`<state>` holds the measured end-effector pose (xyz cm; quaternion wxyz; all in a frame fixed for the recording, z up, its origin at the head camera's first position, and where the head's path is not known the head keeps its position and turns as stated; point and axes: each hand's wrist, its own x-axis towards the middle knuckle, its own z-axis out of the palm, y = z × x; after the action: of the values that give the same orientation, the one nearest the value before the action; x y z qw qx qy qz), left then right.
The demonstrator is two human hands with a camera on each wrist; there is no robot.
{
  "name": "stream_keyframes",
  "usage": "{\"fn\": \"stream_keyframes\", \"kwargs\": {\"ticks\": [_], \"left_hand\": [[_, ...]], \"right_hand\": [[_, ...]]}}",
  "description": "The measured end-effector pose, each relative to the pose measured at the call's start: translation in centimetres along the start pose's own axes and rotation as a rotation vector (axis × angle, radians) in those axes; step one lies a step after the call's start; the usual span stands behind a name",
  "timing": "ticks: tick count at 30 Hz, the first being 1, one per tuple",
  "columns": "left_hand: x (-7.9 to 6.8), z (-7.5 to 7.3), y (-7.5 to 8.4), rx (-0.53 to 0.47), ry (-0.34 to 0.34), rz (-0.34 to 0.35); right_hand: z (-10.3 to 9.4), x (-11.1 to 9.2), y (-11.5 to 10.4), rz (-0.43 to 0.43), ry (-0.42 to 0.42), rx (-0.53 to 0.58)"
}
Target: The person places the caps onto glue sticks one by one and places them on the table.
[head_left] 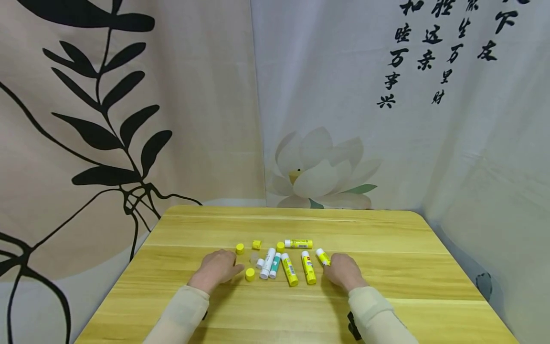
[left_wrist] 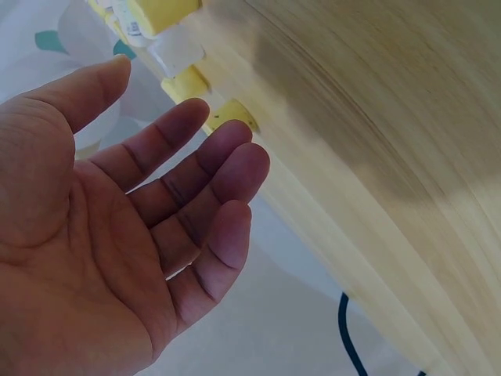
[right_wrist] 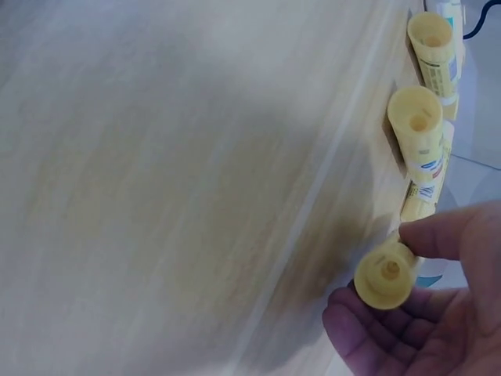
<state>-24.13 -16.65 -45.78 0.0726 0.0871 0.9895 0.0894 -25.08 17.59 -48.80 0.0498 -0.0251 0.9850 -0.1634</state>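
My right hand (head_left: 343, 271) pinches a yellow glue stick (head_left: 322, 257) between thumb and fingers, at the right end of the group. Its round yellow base faces the camera in the right wrist view, with the thumb along one side. My left hand (head_left: 218, 270) rests at the left of the group, fingers relaxed and palm bare in the left wrist view. Closest to it lie a yellow cap (head_left: 250, 274) and another yellow cap (head_left: 239, 248). Two yellow glue sticks (head_left: 308, 267) lie side by side between the hands, left of the held one.
A white glue stick (head_left: 268, 263) and a teal-labelled one (head_left: 275, 265) lie mid-group beside a small white cap (head_left: 259, 263) and a clear cap (head_left: 253, 258). Behind them another yellow glue stick (head_left: 298, 243) lies sideways. Everything is on a wooden table (head_left: 386, 310) before printed curtains.
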Motion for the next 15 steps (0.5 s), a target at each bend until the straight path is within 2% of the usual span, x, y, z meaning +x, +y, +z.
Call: {"fn": "stream_keyframes", "kwargs": {"ticks": [8,15], "left_hand": [[-0.29,0.18,0.10,-0.014,-0.005,0.010],[0.11,-0.06,0.04,-0.003,0.003,0.023]], "right_hand": [[0.22,-0.58,0.38,0.005,0.035,0.049],[-0.01,-0.90,0.90,-0.016,0.096,0.063]]}}
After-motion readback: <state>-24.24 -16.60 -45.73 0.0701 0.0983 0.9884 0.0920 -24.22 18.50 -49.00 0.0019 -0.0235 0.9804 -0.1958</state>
